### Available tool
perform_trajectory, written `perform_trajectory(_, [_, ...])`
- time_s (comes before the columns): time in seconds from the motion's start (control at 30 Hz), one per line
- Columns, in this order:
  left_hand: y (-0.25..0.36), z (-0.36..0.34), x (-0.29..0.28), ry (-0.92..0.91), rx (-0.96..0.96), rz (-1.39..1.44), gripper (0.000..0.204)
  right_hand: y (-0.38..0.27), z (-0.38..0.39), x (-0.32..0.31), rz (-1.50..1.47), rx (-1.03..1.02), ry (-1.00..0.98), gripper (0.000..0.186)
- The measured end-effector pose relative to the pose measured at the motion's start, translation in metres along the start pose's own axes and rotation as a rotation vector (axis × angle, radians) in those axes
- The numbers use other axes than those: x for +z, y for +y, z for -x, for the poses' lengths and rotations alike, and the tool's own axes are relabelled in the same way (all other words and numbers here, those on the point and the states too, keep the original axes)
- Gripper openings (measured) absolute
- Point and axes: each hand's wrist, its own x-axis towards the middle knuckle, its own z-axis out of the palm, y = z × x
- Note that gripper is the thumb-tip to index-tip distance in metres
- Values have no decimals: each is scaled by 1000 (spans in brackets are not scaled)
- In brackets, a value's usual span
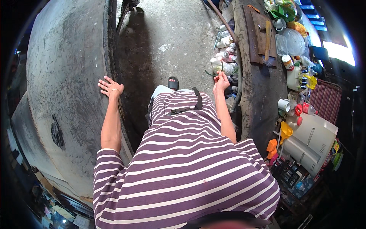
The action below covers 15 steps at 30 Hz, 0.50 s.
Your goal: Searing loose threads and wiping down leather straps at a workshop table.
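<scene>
My left hand (111,87) lies open, fingers spread, on the edge of a big grey worn tabletop (68,61). Out to the right, my right hand (221,81) is closed in a pinch on a thin, curved dark-green strip (222,66). What kind of strip it is I cannot make out. Beyond and beside that hand, a pile of white plastic bottles (228,53) lies along the foot of a wooden counter (244,72).
A crumpled black plastic bag (56,131) rests on the tabletop. The counter bears a wooden board (257,38), a clear round lid (295,42), a white mug (284,105) and a yellow funnel (285,130). Concrete floor (171,42) runs between tabletop and counter.
</scene>
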Motion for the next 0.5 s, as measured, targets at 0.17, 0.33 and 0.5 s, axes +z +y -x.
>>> perform_trajectory(0.17, [-1,-1,1,6,1,-2,107,1,2,-1,-22,53,29,13])
perform_trajectory(0.33, [-1,-1,0,-2,3,-7,107,6,2,-5,-53,83,19,12])
perform_trajectory(0.5, [-1,0,-1,-9,7,-7,107,9,5,-6,-104,113,41,10])
